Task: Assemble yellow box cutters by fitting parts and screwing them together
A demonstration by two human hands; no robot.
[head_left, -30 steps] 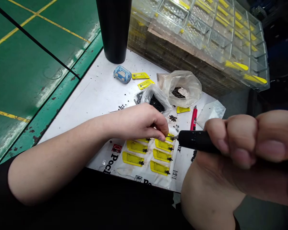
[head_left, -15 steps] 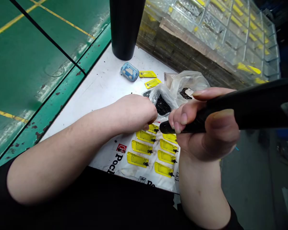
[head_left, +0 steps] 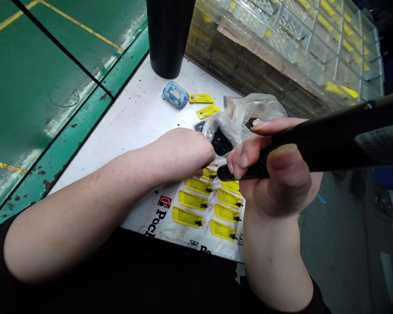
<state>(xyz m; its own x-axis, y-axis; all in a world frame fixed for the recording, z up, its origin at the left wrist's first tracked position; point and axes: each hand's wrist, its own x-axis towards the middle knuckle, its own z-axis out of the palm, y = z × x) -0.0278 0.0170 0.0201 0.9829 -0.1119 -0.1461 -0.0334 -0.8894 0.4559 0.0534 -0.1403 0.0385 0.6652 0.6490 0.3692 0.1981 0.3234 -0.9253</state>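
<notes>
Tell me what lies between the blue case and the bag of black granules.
Two flat yellow plastic pieces lie between the blue case and the bag of black granules, head view.

A tall black tumbler (head_left: 168,35) stands at the far corner of the white surface (head_left: 127,126), near a small blue case (head_left: 175,94), with stacked clear plastic compartment trays (head_left: 291,39) beyond and a green floor (head_left: 29,74) alongside.

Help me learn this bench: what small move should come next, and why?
Probably bring the tip of the black handheld driver onto the yellow plastic piece under the left hand: the right hand holds the tip right beside it, and the left hand is curled over it.
</notes>
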